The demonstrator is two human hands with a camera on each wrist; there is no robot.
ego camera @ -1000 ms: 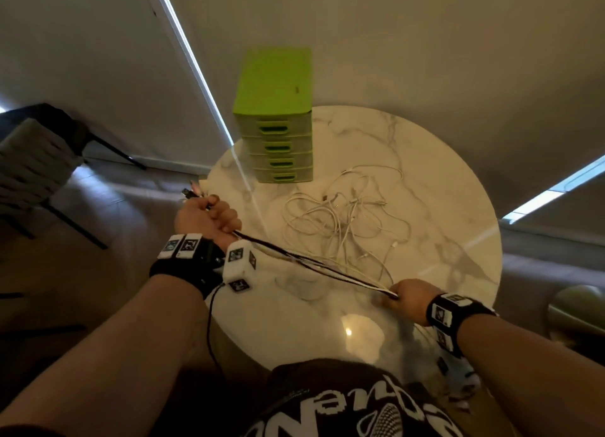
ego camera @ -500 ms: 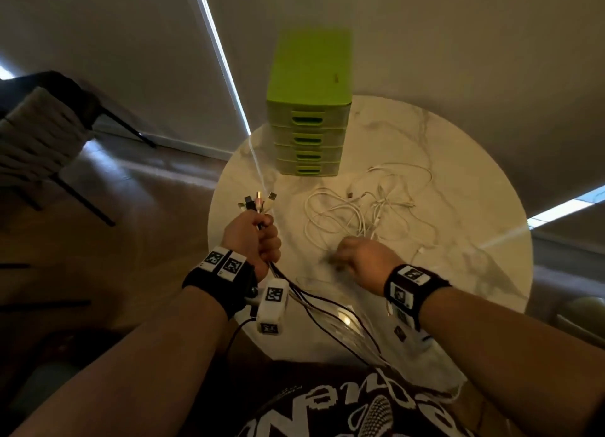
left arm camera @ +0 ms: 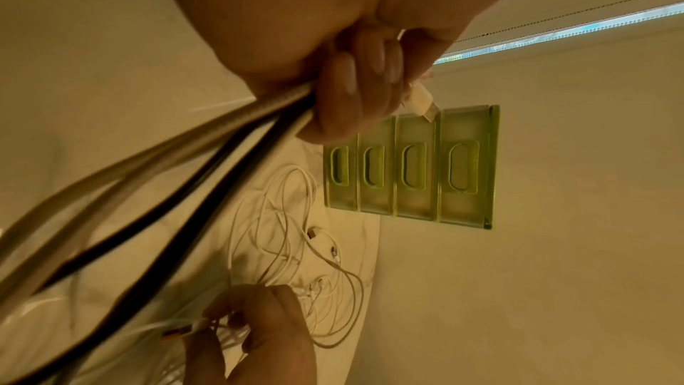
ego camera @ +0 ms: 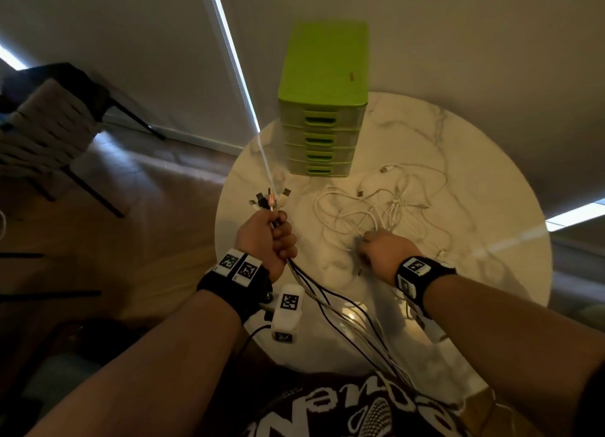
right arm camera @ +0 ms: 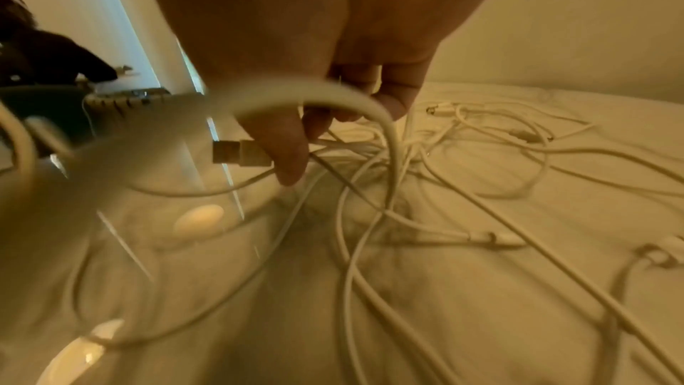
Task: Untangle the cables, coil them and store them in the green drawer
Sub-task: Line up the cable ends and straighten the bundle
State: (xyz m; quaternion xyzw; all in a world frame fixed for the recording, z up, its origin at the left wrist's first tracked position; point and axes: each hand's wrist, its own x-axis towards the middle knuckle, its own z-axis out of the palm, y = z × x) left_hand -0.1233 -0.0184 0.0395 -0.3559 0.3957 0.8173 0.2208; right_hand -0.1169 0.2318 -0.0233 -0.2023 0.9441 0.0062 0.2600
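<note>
Round marble table (ego camera: 474, 273), grey chair (ego camera: 42, 135) at 9 o'clock. Green drawer unit (ego camera: 322, 109) at 12. Left hand (ego camera: 266, 240) fists a cable bundle (ego camera: 327, 302); right hand (ego camera: 383, 251) pinches a USB plug (right arm camera: 240, 152) in the white cable tangle (ego camera: 386, 207).

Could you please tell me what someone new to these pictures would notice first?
The bright green drawer unit stands out at the far edge of the round marble table, all four drawers closed. Beside it lies a tangle of white cables, where the right hand pinches a USB plug. The left hand grips a bundle of black and white cables, connectors fanned above the fist.
</note>
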